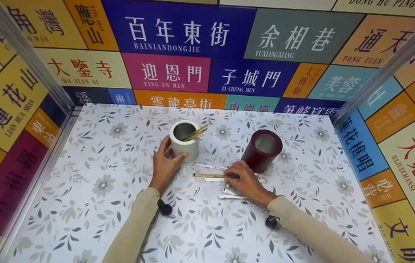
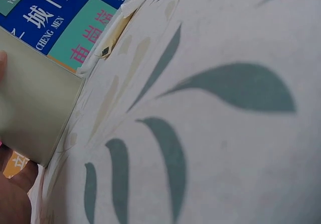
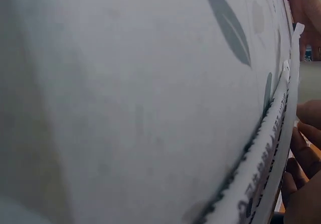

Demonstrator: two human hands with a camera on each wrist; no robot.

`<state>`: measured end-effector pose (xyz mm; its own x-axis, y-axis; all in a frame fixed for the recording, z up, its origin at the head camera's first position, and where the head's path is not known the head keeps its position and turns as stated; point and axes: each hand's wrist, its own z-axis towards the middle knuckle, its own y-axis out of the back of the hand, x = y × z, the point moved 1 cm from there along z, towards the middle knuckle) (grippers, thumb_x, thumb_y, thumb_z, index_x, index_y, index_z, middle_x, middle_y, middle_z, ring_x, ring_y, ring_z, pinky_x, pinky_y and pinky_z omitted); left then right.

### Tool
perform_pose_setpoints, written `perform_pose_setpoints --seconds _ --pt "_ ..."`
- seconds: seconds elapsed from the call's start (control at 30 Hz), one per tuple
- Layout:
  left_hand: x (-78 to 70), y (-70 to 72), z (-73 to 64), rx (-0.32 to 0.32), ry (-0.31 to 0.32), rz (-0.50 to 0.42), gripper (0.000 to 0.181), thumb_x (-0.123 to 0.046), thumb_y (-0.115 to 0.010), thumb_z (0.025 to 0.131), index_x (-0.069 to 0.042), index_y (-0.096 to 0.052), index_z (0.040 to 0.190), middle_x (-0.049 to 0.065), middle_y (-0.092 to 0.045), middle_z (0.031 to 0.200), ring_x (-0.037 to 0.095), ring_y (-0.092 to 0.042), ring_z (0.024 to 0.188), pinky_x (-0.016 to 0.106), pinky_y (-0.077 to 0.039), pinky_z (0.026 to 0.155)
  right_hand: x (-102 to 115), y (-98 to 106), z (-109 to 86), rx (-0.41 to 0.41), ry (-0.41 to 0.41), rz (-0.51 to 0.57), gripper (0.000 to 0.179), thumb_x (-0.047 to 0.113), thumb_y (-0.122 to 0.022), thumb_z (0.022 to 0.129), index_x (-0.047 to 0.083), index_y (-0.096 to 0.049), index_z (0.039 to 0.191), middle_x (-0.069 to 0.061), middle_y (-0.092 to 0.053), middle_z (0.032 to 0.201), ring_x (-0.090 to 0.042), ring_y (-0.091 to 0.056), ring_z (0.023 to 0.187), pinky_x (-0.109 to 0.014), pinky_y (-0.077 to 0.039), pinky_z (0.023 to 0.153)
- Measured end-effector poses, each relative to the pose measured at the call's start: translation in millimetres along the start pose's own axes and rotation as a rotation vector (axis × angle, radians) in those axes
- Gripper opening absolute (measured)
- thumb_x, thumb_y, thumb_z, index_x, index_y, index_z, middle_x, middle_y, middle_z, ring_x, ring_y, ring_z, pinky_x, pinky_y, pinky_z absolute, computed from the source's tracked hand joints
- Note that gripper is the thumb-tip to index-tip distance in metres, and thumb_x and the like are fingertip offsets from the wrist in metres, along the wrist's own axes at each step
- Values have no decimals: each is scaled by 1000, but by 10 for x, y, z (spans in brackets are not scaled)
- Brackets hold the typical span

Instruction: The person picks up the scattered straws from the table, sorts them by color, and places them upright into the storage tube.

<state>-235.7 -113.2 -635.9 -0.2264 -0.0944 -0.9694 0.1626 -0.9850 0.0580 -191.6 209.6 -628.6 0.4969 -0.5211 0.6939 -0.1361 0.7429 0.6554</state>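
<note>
My left hand [image 1: 165, 164] grips the side of a white cylindrical holder [image 1: 187, 155], thumb at the front and fingers round its left side. Slim gold-wrapped sticks [image 1: 199, 132] lean out over the holder's rim to the right. My right hand [image 1: 245, 182] is low over the table, fingers curled, pinching a gold-wrapped stick [image 1: 207, 175] whose left part shows. White paper-wrapped sticks [image 1: 211, 167] lie around and under that hand. Up close in the right wrist view, a white wrapper [image 3: 266, 148] with black print runs alongside the fingers [image 3: 303, 148].
A dark red cylindrical holder [image 1: 257, 157] stands just behind my right hand. The table [image 1: 83, 219] has a leaf-patterned white cover. Colourful panels with printed characters [image 1: 178, 33] wall in the back and sides, with metal posts [image 1: 386, 54] at the corners.
</note>
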Motion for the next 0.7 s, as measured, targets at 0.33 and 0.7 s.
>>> perform_pose_setpoints --seconds 0.33,0.7 --pt "12 5 4 -4 -6 17 90 -13 -97 86 -10 -52 164 13 -57 163 33 -52 152 40 -43 127 50 7 25 57 14 -78 10 8 -86 96 7 -86 106 -4 -73 102 -25 -57 113 -38 -51 99" --pt "25 -3 -4 -11 -20 -9 91 -17 -98 85 -13 -53 163 11 -57 163 33 -53 152 42 -42 128 44 -7 -13 79 63 -134 5 9 -87 92 13 -85 96 2 -72 95 -24 -57 110 -44 -49 98"
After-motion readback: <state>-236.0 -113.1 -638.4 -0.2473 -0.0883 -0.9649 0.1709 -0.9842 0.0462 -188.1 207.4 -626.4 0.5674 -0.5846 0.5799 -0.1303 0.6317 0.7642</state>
